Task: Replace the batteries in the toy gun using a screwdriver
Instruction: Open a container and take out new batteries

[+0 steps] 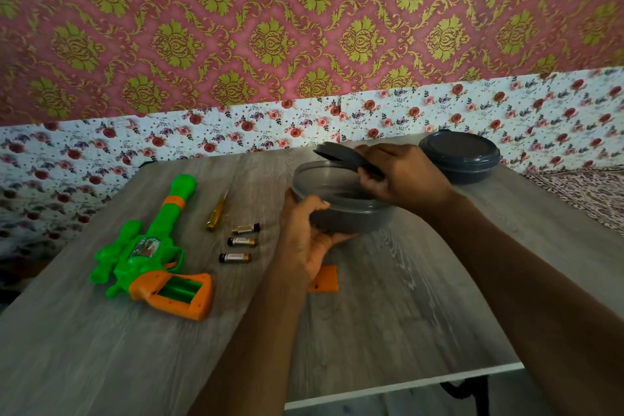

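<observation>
Damask and floral wallpaper [304,27] backs a grey wood-grain table [405,314], where the left hand [304,233] cups the near side of an open grey plastic container [354,219] and the right hand [395,172] pinches its lid [341,154], tilted over the far rim. Left of them lie three batteries [241,241], a yellow screwdriver [216,213] and, toward the table's left edge, the toy gun [145,253], its grip compartment open. It looks light, stiff and hollow, best held by the orange grip; the smooth batteries may roll, so pinch each mid-length.
</observation>
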